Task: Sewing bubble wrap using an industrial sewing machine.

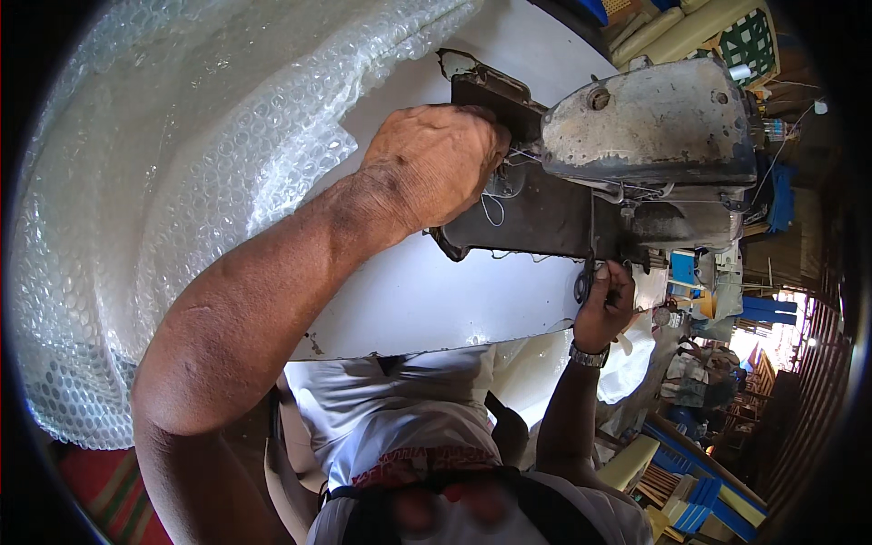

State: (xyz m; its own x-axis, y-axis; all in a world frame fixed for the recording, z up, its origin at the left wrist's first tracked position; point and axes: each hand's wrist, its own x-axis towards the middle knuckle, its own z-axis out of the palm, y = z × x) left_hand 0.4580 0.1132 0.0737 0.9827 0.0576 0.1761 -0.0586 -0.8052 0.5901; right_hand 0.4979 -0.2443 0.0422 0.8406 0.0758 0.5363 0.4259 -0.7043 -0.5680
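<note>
An old sewing machine [649,118] with worn, chipped paint stands at the right of a white tabletop [436,300]. My left hand [434,163] is closed, knuckles up, beside the needle end of the machine's head. Its fingertips are hidden, so what they pinch does not show. Thin white thread [493,211] loops down beside that hand over the dark bed plate [554,213]. At the table's near edge, my right hand [606,304] is closed around the dark looped handle of what look like scissors [582,283]; a narrow shaft runs up from it along the machine bed.
A large sheet of bubble wrap [182,163] covers the left side of the table. More clear plastic [536,363] hangs below the near edge. A white thread spool [740,72] sits behind the machine. Wooden and blue frames [695,500] stand at the lower right.
</note>
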